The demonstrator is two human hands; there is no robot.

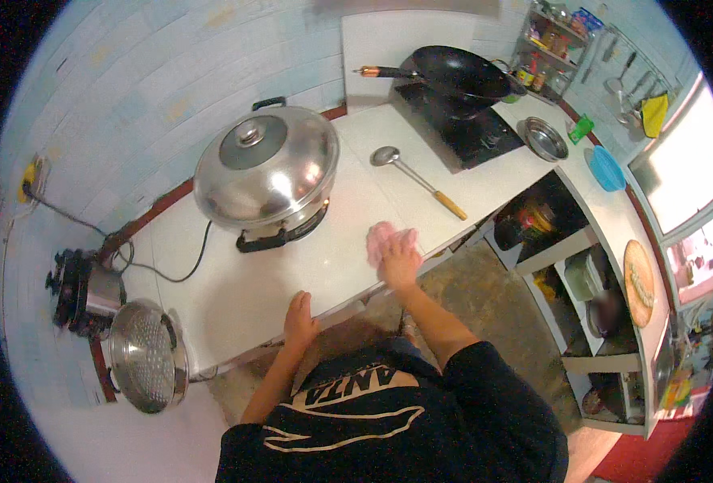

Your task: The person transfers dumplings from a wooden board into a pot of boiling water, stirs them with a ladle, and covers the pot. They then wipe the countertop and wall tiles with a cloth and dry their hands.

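My right hand (pixel 400 265) presses down on a crumpled pink cloth (pixel 382 235) on the white countertop (pixel 344 278), close to its front edge. Some of the cloth is hidden under the palm and fingers. To the left, my left hand (pixel 301 320) rests on the counter's front edge, holding nothing, fingers extended. Beyond the cloth lies a metal ladle (pixel 420 178) with a wooden handle, its bowl towards the wall. A large lidded steel pot (pixel 272 175) with black handles stands behind and left of my hands.
A black wok (pixel 459 75) sits on an induction cooktop (pixel 483 136), with a metal bowl (pixel 545 139) to its right. At left are a steel steamer insert (pixel 145 356), a dark appliance (pixel 88 293) and a cord (pixel 175 279). Right, a blue basket (pixel 608 169) tops open shelves (pixel 558 247).
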